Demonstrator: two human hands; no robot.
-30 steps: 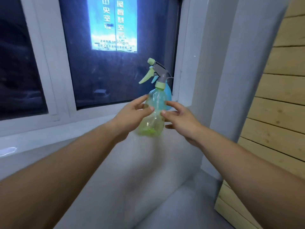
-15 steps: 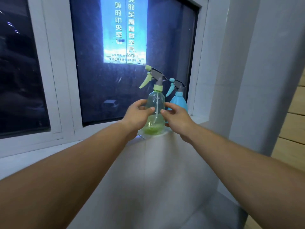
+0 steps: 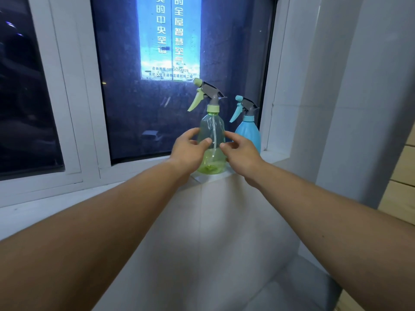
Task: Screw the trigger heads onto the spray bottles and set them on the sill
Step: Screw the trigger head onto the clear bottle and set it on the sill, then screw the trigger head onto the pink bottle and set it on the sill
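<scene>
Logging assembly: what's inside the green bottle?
A dip tube runs down inside the green bottle. Liquid cannot be told; the left hand and right hand cover its lower sides.

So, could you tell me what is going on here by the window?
A person is handling the green bottle, which stands upright on the sill with its green head on. The left hand grips its body. The right hand touches the other side with thumb and fingers, though how firmly is unclear. The blue bottle, with its blue head on, stands just right of it, by the window corner.
</scene>
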